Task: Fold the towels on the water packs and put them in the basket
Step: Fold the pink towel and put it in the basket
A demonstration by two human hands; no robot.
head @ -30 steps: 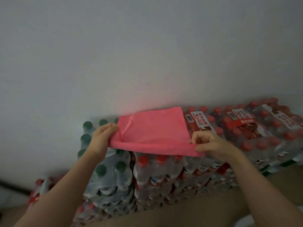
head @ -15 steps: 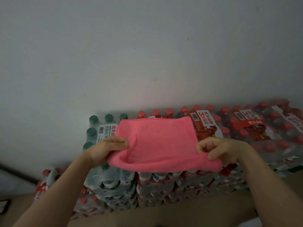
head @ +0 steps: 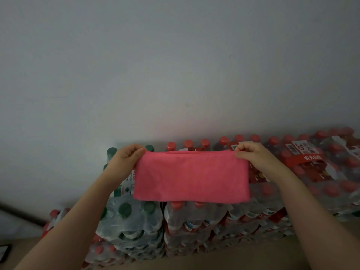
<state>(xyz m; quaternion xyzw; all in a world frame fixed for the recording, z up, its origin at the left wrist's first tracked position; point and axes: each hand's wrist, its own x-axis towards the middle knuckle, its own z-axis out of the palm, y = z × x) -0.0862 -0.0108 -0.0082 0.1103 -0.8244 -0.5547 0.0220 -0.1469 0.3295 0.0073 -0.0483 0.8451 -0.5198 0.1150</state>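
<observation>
A pink towel point(head: 191, 176) lies folded in half as a wide rectangle on top of the stacked water packs point(head: 194, 221). My left hand point(head: 126, 162) pinches its far left corner. At the far right corner my right hand point(head: 253, 154) pinches the doubled edges together. The fold runs along the near side. No basket is in view.
Green-capped packs point(head: 132, 215) stand at the left and red-capped packs point(head: 321, 168) stretch to the right, all against a plain white wall point(head: 175, 65). A tan floor point(head: 224, 262) shows below the stack. A dark flat object point(head: 4, 252) lies at the lower left edge.
Both hands carried the towel's near edge up and over to the far edge, folding it in half. The towel now lies flat, where before it sagged between the hands.
</observation>
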